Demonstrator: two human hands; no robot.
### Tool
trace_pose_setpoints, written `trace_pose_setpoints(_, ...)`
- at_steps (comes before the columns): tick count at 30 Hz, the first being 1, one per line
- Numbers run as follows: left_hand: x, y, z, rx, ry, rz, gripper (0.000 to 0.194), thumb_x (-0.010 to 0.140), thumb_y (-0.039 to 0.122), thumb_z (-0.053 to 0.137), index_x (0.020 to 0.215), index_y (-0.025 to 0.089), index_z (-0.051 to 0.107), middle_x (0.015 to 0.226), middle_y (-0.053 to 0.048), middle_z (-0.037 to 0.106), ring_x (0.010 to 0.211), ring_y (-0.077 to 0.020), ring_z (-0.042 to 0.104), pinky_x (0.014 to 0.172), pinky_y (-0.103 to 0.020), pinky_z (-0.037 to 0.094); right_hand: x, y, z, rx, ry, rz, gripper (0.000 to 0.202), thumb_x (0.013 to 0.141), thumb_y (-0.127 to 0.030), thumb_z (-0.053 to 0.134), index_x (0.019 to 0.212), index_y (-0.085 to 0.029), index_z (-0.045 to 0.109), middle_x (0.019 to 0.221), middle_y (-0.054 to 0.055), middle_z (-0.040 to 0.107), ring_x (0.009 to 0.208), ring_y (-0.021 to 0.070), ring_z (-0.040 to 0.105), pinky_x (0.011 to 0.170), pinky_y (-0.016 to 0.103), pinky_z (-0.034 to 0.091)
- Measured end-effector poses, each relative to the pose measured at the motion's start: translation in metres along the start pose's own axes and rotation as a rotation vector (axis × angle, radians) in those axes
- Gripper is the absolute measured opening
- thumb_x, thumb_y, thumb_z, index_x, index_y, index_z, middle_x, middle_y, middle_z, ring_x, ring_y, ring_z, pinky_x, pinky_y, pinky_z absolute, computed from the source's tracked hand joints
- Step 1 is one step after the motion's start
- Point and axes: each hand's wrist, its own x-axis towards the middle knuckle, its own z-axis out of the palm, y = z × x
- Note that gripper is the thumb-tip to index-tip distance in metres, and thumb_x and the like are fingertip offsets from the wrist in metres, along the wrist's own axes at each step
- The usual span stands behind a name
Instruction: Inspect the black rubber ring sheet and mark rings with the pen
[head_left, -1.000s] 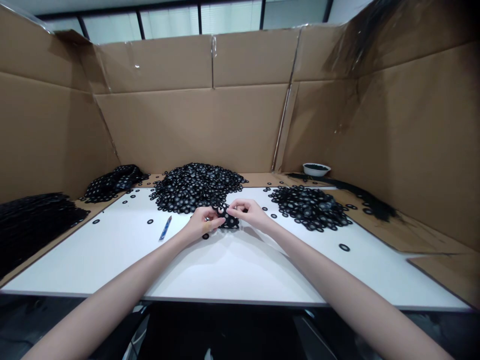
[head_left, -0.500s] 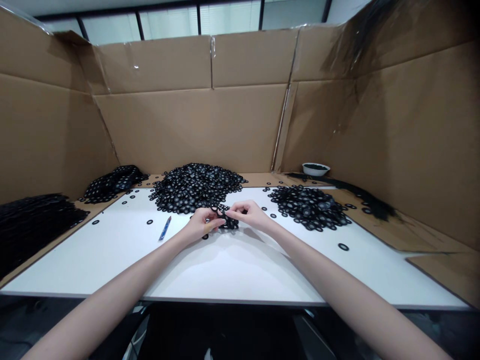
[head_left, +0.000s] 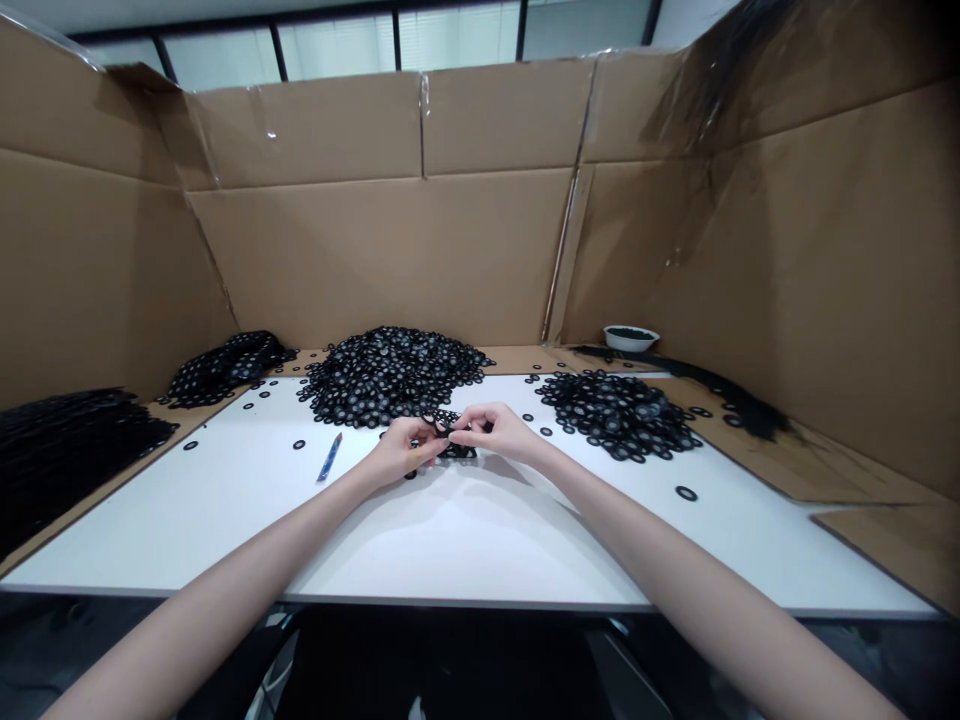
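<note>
Both hands meet over the middle of the white tabletop [head_left: 465,540], fingers pinched onto one small black sheet of joined rings [head_left: 448,436]: the left hand [head_left: 401,447] grips its near-left edge, the right hand [head_left: 491,430] its top right. The sheet hangs just above the tabletop, right in front of the large pile of rings [head_left: 394,372]. A blue pen [head_left: 329,456] lies left of the left hand, apart from it. To the right sits a second, flatter heap of loose rings [head_left: 619,410] — with strays scattered around it. Further left, black stacked sheets [head_left: 229,364] rest by the cardboard wall [head_left: 375,250]; a white bowl [head_left: 631,337] stands in the far right corner.
</note>
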Motion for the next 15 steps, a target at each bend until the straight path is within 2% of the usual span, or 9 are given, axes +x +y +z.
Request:
trace_pose_setpoints(6, 0.0003, 0.0002, 0.0004, 0.005, -0.004, 0.027, 0.034, 0.079, 0.038, 0.051, 0.059, 0.011, 0.053, 0.054, 0.000, 0.054, 0.049, -0.0085, 0.047, 0.047, -0.018, 0.036, -0.0007, -0.0011, 0.0044, 0.003, 0.020, 0.030, 0.038, 0.061, -0.049, 0.070, 0.072, -0.014, 0.059, 0.049, -0.006, 0.040, 0.048, 0.0084, 0.036, 0.048, 0.022, 0.026)
trace_pose_setpoints(15, 0.0002, 0.0007, 0.0010, -0.021, -0.007, 0.051, 0.034, 0.079, 0.039, 0.052, 0.059, 0.012, 0.049, 0.053, 0.001, 0.050, 0.050, -0.0081, 0.045, 0.047, -0.018, 0.034, -0.0010, -0.0016, 0.0056, 0.002, -0.019, -0.063, 0.033, 0.071, -0.047, 0.063, 0.067, -0.014, 0.055, 0.051, -0.006, 0.036, 0.049, 0.0080, 0.034, 0.047, 0.022, 0.024)
